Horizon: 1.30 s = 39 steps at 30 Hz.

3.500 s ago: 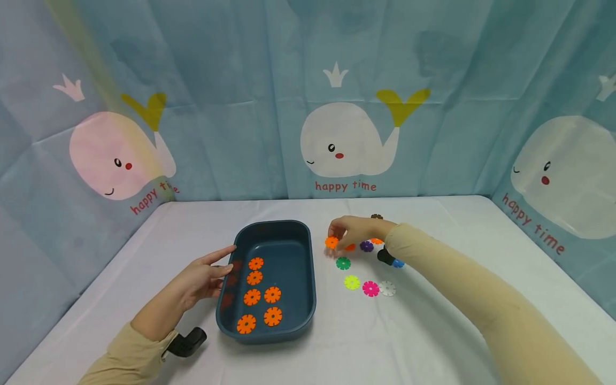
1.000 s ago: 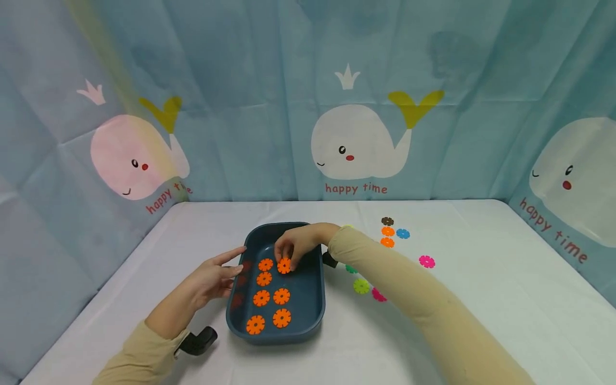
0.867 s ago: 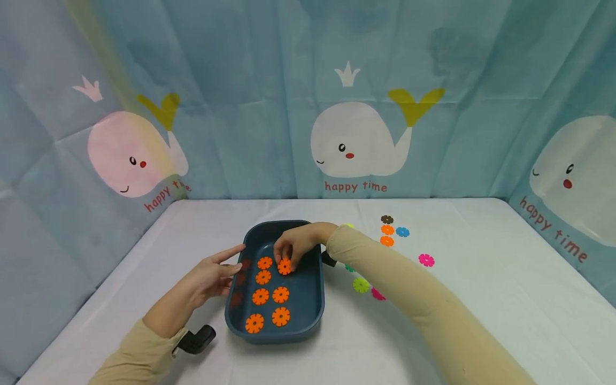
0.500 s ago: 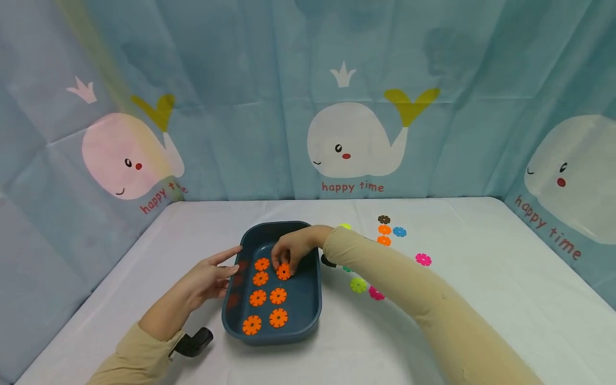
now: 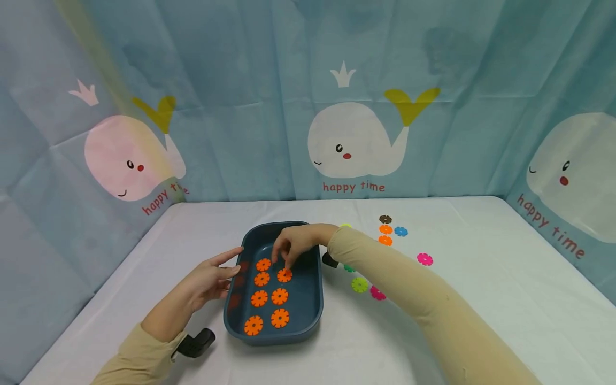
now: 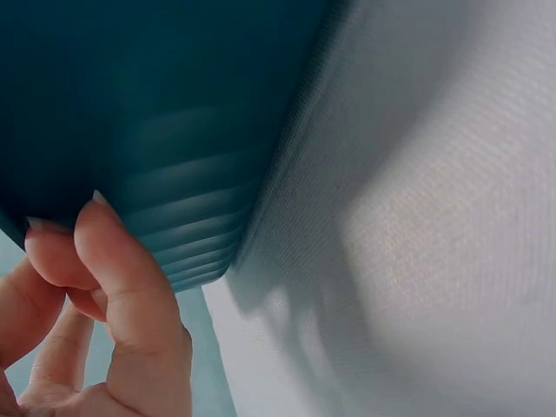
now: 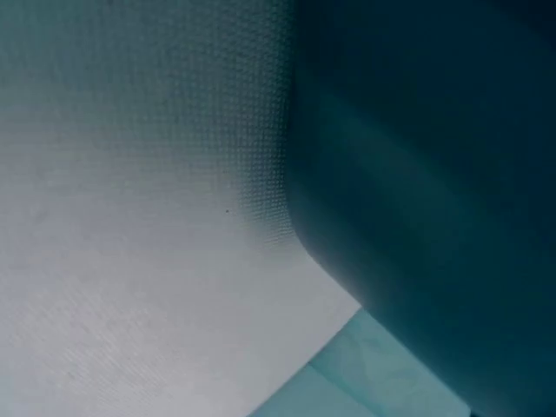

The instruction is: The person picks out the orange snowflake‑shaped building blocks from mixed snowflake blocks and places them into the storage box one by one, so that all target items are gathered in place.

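Note:
A dark blue tray (image 5: 313, 299) sits on the white table and holds several orange flower-shaped discs. My right hand (image 5: 285, 261) hovers over the tray's far end with its fingers pointing down, loosely spread, just above an orange disc (image 5: 284, 275) that lies flat on the tray floor. It holds nothing. My left hand (image 5: 225, 270) rests with straight fingers against the tray's left wall. In the left wrist view its fingers (image 6: 113, 278) touch the tray's outer wall (image 6: 165, 104). The right wrist view shows only the tray wall (image 7: 434, 174) and the tablecloth (image 7: 130, 217).
Loose discs lie right of the tray: a brown disc (image 5: 385, 218), two orange discs (image 5: 385, 229), a blue disc (image 5: 400, 231), a pink disc (image 5: 424, 259), a yellow-green disc (image 5: 359, 284) and a green disc (image 5: 348, 268), partly hidden by my right sleeve. A whale-print curtain (image 5: 356, 107) walls the table.
My right hand carried an orange disc from the table into the tray, set it down beside the others and let go, fingers now lifted off it. The left hand stayed on the tray.

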Tool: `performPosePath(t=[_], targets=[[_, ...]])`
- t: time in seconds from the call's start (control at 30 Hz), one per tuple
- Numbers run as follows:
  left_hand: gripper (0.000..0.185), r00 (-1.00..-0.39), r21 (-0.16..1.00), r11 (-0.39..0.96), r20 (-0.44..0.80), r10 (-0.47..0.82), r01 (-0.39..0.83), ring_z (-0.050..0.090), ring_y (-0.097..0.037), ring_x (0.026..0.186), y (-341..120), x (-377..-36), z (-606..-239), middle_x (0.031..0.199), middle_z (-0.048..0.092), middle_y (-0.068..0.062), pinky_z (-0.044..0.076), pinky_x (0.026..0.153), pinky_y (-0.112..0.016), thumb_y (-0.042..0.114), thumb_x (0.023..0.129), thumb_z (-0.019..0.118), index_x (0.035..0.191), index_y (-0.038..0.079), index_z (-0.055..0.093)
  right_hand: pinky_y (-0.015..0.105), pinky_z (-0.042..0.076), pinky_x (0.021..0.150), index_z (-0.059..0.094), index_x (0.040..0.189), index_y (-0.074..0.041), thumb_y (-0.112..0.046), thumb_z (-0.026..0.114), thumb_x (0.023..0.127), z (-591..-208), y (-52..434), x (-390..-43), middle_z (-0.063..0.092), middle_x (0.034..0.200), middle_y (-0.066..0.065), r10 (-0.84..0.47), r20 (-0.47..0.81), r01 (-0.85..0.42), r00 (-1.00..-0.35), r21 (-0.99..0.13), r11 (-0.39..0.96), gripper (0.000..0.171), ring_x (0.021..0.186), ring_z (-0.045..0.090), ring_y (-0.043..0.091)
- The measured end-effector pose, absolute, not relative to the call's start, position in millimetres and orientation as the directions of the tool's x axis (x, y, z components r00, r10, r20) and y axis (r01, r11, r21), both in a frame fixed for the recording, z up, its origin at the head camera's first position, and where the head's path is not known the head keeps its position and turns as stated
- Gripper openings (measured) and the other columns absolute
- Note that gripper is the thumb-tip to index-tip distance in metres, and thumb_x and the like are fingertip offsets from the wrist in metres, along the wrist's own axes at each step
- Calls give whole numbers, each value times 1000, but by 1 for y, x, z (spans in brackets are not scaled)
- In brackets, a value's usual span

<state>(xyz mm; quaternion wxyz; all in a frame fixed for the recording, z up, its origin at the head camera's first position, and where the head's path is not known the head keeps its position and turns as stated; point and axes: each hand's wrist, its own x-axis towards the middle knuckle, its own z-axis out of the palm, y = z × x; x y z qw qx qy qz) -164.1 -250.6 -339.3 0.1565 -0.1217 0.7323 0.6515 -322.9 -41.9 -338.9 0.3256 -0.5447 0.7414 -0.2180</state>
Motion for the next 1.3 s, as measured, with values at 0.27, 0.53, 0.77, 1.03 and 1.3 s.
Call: performPosePath(t=[0.27,0.53,0.77,1.03,1.3], targets=[[61,-919,913,116,-394,13,-390,52,-15,66,-250,-165,-339,91,59,-5,50,61,-27,12,100,54,155,13,26,23,47,69,66,113,7,-3,71,88,-332,-28,-327,60,78,0,-955,-48,-589,-292,-777,219,28,71,54,11],[61,-918,911,125,-397,4,-393,52,-16,66,-251,-164,-339,93,59,-6,50,61,-26,12,100,53,155,14,26,24,46,69,66,114,7,-4,70,88,-315,-1,-322,60,82,1,-929,-20,-585,-368,-772,249,29,73,53,13],[61,-918,914,109,-396,21,-392,53,-15,67,-252,-164,-339,95,60,-6,52,63,-27,12,100,54,155,14,26,29,52,75,67,113,5,-4,70,88,-300,30,-312,61,90,7,-901,12,-570,-434,-778,264,27,82,56,18],[61,-918,914,110,-395,25,-390,55,-16,69,-251,-164,-339,94,62,-6,53,65,-29,12,101,52,155,13,24,33,51,81,68,113,1,-8,70,89,-289,66,-301,64,96,7,-846,30,-568,-532,-754,330,26,89,57,22],[61,-921,916,119,-390,25,-384,54,-17,69,-252,-165,-341,100,59,-7,53,64,-29,12,101,52,155,14,25,34,50,85,68,112,-1,-8,69,90,-293,93,-297,63,92,2,-828,54,-581,-558,-737,344,23,90,57,21]])
